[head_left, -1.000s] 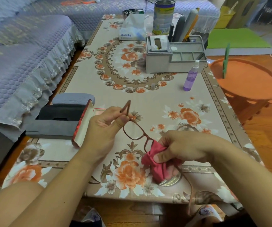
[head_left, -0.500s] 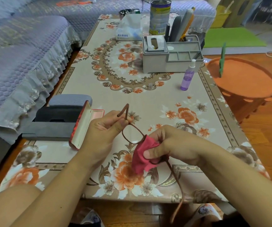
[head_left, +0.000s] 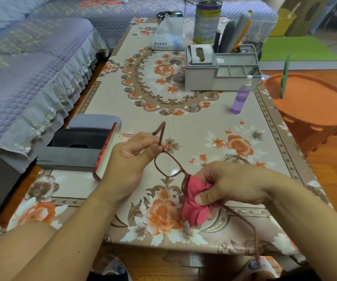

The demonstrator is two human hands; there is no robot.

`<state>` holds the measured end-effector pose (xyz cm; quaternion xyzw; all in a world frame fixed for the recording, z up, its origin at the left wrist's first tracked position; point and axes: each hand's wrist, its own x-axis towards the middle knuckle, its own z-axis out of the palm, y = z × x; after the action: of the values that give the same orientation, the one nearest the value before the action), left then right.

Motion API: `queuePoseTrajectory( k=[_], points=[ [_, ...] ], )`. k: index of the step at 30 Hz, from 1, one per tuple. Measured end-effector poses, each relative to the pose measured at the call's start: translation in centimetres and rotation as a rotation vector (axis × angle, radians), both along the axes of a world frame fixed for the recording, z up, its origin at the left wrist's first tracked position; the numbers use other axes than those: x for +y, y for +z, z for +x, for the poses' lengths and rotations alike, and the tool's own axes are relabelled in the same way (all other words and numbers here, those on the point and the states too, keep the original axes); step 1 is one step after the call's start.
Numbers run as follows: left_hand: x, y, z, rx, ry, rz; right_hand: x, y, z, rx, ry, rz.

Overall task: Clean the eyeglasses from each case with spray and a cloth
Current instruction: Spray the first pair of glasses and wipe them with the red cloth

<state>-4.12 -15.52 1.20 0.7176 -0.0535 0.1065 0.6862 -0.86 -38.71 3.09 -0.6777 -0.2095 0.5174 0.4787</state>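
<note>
The brown eyeglasses (head_left: 168,164) are up in the air over the flowery table (head_left: 204,128), and they run in a slant from the far left to the near right, with one arm sticking up and the other arm pointing back at the person. One lens is hidden inside the red cloth (head_left: 194,207). The left hand (head_left: 131,159) pinches the far corner of the frame, and the right hand (head_left: 224,184) squeezes the cloth around the near lens, so the glasses sit between both hands.
</note>
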Motion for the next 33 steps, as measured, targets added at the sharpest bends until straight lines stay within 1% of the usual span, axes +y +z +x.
queuePoseTrajectory(
  k=[2, 4, 6, 10, 12, 16, 20, 22, 24, 25, 28, 33],
  points=[
    [-0.7, -0.2, -0.1, 0.024, -0.031, 0.009, 0.1, -0.1, 0.0, -0.076, -0.033, 0.031],
    [-1.4, -0.3, -0.4, 0.05, -0.075, -0.019, 0.2, -0.1, -0.1, -0.101, -0.049, 0.088],
    [-1.6, -0.3, -0.5, 0.071, -0.097, -0.067, 0.2, -0.1, -0.3, -0.058, -0.053, 0.133],
    [-1.1, -0.2, -0.3, 0.044, -0.079, -0.03, 0.4, -0.2, -0.5, 0.111, -0.112, 0.192],
    [-1.2, -0.4, -0.5, 0.047, -0.087, -0.018, 0.6, -0.6, -0.6, 0.189, -0.131, 0.187],
    [-1.2, -0.6, -0.5, 0.051, -0.087, -0.02, 0.7, -0.9, -0.7, 0.065, -0.12, 0.121],
    [-0.7, -0.4, -0.4, 0.056, -0.095, -0.021, 0.7, -0.4, -0.5, 0.109, -0.134, 0.158],
    [-0.8, -0.2, -0.3, 0.06, -0.101, -0.015, 0.6, -0.1, -0.5, 0.155, -0.111, 0.212],
    [-0.9, -0.1, -0.3, 0.05, -0.098, -0.012, 0.8, -0.1, -0.7, 0.207, -0.137, 0.239],
    [-0.9, -0.1, -0.3, 0.046, -0.101, -0.012, 0.9, -0.1, -0.9, 0.197, -0.166, 0.231],
    [-0.9, -0.6, -0.5, 0.039, -0.106, 0.002, 1.6, -0.5, -1.3, 0.057, -0.257, 0.178],
    [-1.6, -0.6, -0.6, 0.024, -0.088, 0.002, 2.7, -1.3, -1.9, 0.016, -0.411, 0.173]
  ],
)
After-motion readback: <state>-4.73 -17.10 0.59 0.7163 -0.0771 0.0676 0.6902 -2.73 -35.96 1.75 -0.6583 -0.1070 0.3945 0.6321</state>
